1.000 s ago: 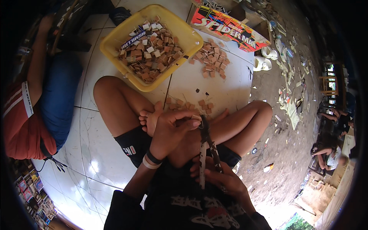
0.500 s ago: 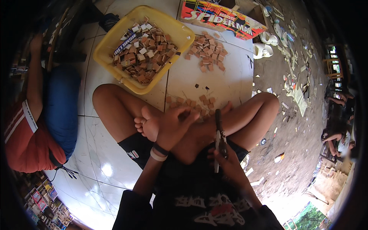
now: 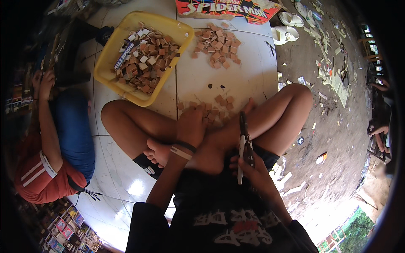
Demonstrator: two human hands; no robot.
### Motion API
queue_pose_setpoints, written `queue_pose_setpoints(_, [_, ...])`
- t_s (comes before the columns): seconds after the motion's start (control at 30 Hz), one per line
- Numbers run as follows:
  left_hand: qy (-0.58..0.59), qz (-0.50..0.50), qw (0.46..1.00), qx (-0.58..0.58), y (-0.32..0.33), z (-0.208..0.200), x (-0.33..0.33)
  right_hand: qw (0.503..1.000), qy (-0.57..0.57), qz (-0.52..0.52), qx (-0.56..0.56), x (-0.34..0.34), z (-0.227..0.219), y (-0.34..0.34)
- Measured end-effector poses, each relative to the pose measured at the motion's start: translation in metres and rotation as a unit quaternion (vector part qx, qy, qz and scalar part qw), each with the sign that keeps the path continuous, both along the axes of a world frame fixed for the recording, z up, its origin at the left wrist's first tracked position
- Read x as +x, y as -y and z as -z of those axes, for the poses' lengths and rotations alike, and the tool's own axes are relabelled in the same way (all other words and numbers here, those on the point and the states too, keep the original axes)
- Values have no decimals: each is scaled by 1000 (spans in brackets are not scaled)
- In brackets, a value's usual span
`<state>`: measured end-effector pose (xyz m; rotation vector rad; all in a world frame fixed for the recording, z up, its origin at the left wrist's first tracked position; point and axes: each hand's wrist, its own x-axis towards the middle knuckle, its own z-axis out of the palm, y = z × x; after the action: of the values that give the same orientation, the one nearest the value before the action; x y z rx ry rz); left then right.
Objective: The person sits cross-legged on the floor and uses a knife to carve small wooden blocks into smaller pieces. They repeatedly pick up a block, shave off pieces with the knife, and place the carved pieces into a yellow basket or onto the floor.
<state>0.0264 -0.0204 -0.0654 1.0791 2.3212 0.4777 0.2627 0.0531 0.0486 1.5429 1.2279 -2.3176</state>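
Note:
My left hand (image 3: 190, 125) reaches down over my crossed legs to the near edge of a small pile of brown square pieces (image 3: 216, 110) on the tiles. Its back is toward me, and its fingers are hidden or blurred. In my right hand (image 3: 249, 165), above my lap, is a long dark-and-silver hand tool (image 3: 242, 141), held upright with its dark end away from me; its exact kind is unclear. Farther off lies a larger heap of brown squares (image 3: 219, 46). Left of it stands a yellow plastic tub (image 3: 101, 69) full of brown and whitish squares.
A printed red box (image 3: 228, 10) stands at the far edge. White clogs (image 3: 284, 35) lie beside the dirt floor (image 3: 329, 126), which is strewn with scraps. At left sits another person in a red shirt (image 3: 50, 177). Two dark chips (image 3: 216, 86) lie on the tiles.
My left hand has gone from a raised, curled pose above my foot to the small pile. My right hand still holds the tool. The view has shifted slightly.

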Motion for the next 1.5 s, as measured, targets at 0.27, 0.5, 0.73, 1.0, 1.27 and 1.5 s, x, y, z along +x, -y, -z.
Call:
queue_pose_setpoints(0.27, [25, -25, 999, 22, -1, -2, -11, 999, -27, -25, 18, 7, 0, -6])
queue_pose_setpoints(0.5, [164, -140, 958, 188, 6, -66, -1, 964, 1, -179, 199, 13, -16, -3])
queue_pose_setpoints(0.73, [32, -50, 966, 252, 6, -104, 2, 955, -31, -188, 226, -3, -30, 1])
queue_pose_setpoints(1.0, [11, -58, 970, 238, 12, -105, 9, 957, -60, -188, 214, -8, -33, 4])
queue_pose_setpoints(1.27, [33, -88, 965, 243, 16, -108, 13, 946, -60, -192, 255, -9, -35, 8])
queue_pose_setpoints(1.5, [98, -119, 953, 261, 17, -111, 15, 949, -54, -199, 240, -12, -38, 7])
